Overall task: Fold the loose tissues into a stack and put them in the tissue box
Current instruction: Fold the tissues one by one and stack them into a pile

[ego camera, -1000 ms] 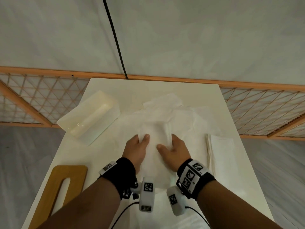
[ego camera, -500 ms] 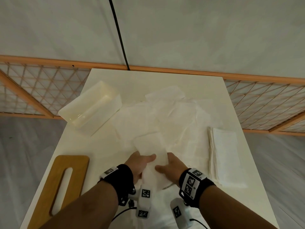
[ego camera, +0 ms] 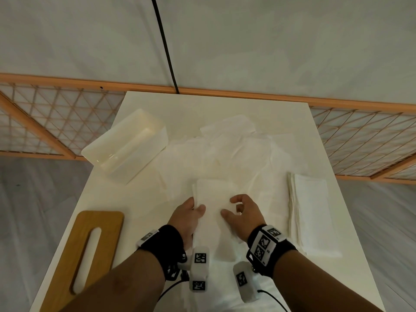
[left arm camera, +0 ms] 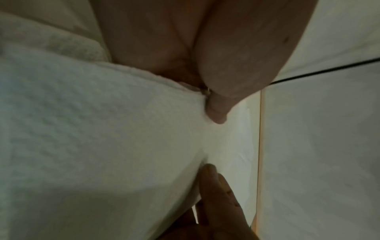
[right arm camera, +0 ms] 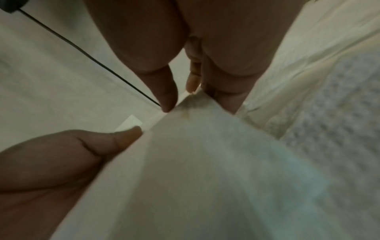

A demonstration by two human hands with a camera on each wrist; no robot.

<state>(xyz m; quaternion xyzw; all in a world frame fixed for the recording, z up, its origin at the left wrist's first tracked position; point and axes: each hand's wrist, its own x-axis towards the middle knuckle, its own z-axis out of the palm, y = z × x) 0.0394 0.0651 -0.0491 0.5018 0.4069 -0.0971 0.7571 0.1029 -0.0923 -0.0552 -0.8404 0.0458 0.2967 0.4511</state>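
A folded white tissue (ego camera: 213, 197) lies near the front middle of the white table (ego camera: 144, 212). My left hand (ego camera: 195, 207) grips its left edge, thumb on top. My right hand (ego camera: 229, 207) pinches its right edge with curled fingers. In the left wrist view my thumb (left arm camera: 218, 113) presses on the tissue (left arm camera: 102, 129). The right wrist view shows the fingertips (right arm camera: 168, 104) at the tissue's (right arm camera: 205, 162) corner. Loose tissues (ego camera: 229, 149) are spread behind. A stack of folded tissues (ego camera: 310, 212) lies at the right. The open white tissue box (ego camera: 126, 145) stands at the back left.
A wooden lid with a slot (ego camera: 90, 251) lies at the front left of the table. An orange lattice fence (ego camera: 56, 122) runs behind and beside the table. A black cable (ego camera: 164, 46) hangs down the wall to the table's far edge.
Both hands have drawn the folded tissue out of the loose pile toward the near edge. They pressed on it before; now they hold it by its two sides.
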